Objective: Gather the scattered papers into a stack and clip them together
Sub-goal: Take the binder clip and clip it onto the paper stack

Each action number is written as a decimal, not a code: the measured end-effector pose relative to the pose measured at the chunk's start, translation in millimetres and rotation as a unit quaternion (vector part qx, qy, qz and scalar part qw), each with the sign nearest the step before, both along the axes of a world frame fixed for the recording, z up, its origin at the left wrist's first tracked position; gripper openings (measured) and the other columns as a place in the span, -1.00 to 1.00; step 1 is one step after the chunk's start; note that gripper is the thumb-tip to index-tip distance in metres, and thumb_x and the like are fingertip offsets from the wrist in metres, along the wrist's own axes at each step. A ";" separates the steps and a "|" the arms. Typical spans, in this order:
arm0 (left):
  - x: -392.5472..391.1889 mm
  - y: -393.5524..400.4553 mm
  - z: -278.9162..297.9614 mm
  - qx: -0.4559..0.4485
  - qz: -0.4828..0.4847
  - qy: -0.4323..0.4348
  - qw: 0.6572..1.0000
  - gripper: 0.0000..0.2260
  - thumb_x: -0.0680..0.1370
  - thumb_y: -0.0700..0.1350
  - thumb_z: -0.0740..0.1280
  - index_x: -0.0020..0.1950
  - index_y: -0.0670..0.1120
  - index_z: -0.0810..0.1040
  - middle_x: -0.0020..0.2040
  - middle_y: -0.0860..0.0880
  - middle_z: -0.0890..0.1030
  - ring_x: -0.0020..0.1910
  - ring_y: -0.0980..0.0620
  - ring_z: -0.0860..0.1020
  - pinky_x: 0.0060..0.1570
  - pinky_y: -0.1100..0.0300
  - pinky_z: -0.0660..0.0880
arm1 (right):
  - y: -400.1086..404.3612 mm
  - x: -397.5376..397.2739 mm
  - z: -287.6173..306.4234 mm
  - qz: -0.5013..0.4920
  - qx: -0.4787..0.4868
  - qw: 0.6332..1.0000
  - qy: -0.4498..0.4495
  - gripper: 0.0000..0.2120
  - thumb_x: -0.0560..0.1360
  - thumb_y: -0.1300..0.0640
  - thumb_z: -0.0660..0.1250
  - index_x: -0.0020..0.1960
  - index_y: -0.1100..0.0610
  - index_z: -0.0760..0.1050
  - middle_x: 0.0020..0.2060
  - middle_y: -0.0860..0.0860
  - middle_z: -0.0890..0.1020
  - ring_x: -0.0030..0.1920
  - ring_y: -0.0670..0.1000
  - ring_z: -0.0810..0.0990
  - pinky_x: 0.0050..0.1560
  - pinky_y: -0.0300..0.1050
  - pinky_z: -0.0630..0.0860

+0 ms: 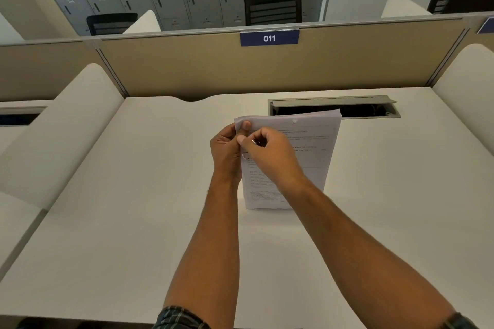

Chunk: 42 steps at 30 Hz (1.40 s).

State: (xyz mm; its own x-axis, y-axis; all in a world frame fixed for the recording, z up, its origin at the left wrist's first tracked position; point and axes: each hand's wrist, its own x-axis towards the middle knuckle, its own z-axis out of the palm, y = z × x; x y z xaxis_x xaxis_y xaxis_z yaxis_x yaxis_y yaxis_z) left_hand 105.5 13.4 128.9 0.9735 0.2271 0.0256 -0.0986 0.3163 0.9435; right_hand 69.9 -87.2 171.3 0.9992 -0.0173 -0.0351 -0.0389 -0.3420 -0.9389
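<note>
A stack of printed white papers [307, 157] stands upright on its bottom edge on the white desk [133, 195], its face towards me. My left hand [227, 149] grips the stack's left edge near the top, thumb on the front sheet. My right hand [267, 152] pinches a small metal paper clip [244, 155] at that same left edge, just below the left thumb. Only a thin loop of the clip shows between the fingers. Both forearms reach in from the bottom of the view.
A grey cable tray [374, 107] with its lid open is set into the desk right behind the stack. A tan partition [187, 67] labelled 011 closes the far side. White side dividers [66, 120] flank the desk. Chairs and lockers stand beyond.
</note>
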 end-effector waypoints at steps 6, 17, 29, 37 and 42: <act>1.9 4.1 -1.9 0.003 0.005 0.000 1.000 -0.79 0.62 -0.15 0.40 0.10 -0.29 0.66 -0.07 -0.18 0.71 -0.11 -0.13 0.71 -0.11 0.05 0.67 | -8.6 0.8 4.0 0.050 0.159 0.984 0.065 -0.69 0.52 -0.12 0.46 0.08 0.10 0.62 -0.08 0.08 0.70 -0.16 0.00 0.63 -0.16 -0.22 0.56; 2.2 1.3 1.8 0.028 0.006 0.002 1.000 -0.87 0.64 -0.13 0.37 -0.01 -0.15 0.68 -0.15 -0.03 0.74 -0.15 -0.06 0.72 -0.13 0.09 0.68 | -11.7 -3.8 -6.7 -0.007 0.112 0.993 -0.028 -0.70 0.61 -0.11 0.33 0.01 0.11 0.67 -0.19 -0.01 0.74 -0.32 0.00 0.71 -0.26 -0.19 0.63; 3.9 -1.5 -2.8 0.025 0.052 0.000 0.998 -0.87 0.64 -0.21 0.36 -0.01 -0.15 0.70 -0.18 -0.02 0.74 -0.19 -0.05 0.71 -0.10 0.04 0.68 | 13.5 8.2 -19.2 -0.139 -0.110 0.924 -0.338 -0.77 0.56 0.01 0.45 0.14 0.09 0.71 -0.06 0.03 0.69 -0.09 0.00 0.64 -0.05 -0.16 0.63; 6.5 0.9 1.6 -0.050 0.044 0.037 0.997 -0.79 0.60 -0.08 0.39 0.02 -0.23 0.68 -0.16 -0.08 0.71 -0.14 -0.12 0.68 -0.08 -0.02 0.67 | 9.2 -0.9 -37.4 -0.047 -0.132 0.901 -0.410 -0.69 0.58 0.08 0.40 0.26 0.21 0.65 0.06 0.09 0.74 -0.01 0.06 0.72 0.16 -0.04 0.65; 4.7 1.2 1.2 -0.021 0.047 0.034 0.998 -0.67 0.62 -0.05 0.40 0.15 -0.33 0.62 -0.07 -0.17 0.70 -0.13 -0.12 0.68 -0.12 0.00 0.67 | 0.7 -7.1 -46.2 0.015 -0.172 0.889 -0.424 -0.57 0.59 0.01 0.36 0.35 0.26 0.58 0.17 0.14 0.70 0.10 0.11 0.70 0.22 -0.04 0.61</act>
State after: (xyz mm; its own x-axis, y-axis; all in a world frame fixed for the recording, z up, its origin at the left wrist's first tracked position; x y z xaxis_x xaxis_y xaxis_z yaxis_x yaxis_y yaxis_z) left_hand 110.3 14.6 130.1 0.9470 0.3172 -0.0505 -0.0667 0.3480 0.9351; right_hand 62.7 -86.6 125.1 0.6638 0.1455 0.7336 0.6473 -0.6032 -0.4660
